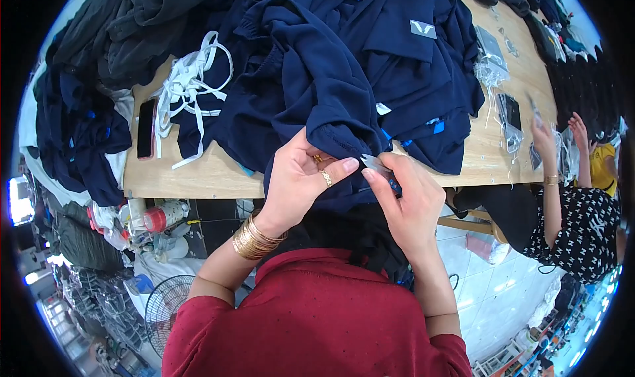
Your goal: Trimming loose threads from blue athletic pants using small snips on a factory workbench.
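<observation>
A navy garment [331,89] lies bunched on the table, one part of it raised toward me. My left hand [297,178] pinches the edge of that part between thumb and fingers; it wears rings and gold bangles. Closed around small thread snips [372,162] is my right hand [415,202]. Their silver tips touch or nearly touch the fabric edge beside my left thumb; the rest of the snips is mostly hidden in my fingers. A light patch [423,29] shows on the navy cloth farther back.
White drawstrings [192,86] lie tangled at the left, with a phone [147,129] beside them. Dark garments [126,33] heap up at the far left. Clear plastic bags [491,59] lie on the right of the wooden table [198,178]. A co-worker's hands [544,142] are raised at the right.
</observation>
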### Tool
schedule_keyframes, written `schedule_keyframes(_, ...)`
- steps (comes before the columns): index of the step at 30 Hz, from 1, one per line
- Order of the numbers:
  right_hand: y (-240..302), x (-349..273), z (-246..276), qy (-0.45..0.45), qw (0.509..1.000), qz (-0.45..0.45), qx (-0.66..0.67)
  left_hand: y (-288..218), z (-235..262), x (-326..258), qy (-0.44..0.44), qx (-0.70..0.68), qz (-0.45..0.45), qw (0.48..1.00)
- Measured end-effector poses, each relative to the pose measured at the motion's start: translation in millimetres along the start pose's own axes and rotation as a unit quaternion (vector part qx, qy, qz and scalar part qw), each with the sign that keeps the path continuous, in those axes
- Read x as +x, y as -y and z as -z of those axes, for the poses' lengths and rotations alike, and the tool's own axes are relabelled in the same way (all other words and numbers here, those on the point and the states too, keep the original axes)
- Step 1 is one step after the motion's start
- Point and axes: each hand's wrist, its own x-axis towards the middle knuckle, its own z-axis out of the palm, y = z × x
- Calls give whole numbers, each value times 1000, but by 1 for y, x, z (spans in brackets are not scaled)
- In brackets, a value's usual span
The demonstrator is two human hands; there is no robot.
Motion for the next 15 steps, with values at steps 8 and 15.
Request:
schedule_keyframes(8,-3,0,1,4,1000,-17,21,1,2,0,-2,6,11,1000)
schedule_keyframes(15,-11,0,1,-49,969,-129,206,1,3,0,-8,10,21,1000)
